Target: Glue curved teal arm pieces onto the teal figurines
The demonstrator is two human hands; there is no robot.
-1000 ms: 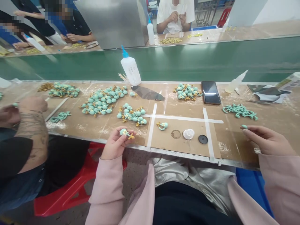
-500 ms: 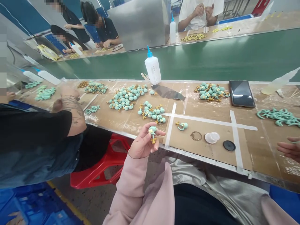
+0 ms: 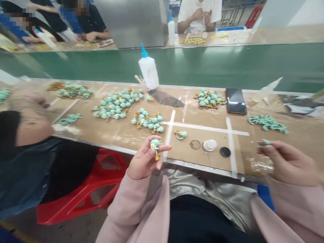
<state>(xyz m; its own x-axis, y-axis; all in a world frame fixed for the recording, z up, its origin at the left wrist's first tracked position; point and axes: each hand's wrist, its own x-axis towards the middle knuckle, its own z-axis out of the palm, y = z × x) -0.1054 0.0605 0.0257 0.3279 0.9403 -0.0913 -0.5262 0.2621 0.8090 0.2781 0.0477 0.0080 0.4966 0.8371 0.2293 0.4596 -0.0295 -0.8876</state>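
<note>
Two hands are closed on small pieces: the left hand (image 3: 144, 159) grips a teal figurine (image 3: 155, 146), while the right hand (image 3: 287, 163), now further in from the edge, pinches a thin teal piece (image 3: 265, 141).

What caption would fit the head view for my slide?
Left hand holds a teal figurine above the bench edge; right hand pinches a small teal piece.

The figure (image 3: 155, 147) is partly hidden by the fingers of the left hand (image 3: 145, 158). The teal piece (image 3: 264, 142) at the right hand (image 3: 287, 162) is too small to be made out. A co-worker's arm (image 3: 31, 123) is blurred, and a teal pile (image 3: 3, 95) is cut off by the left edge.
</note>
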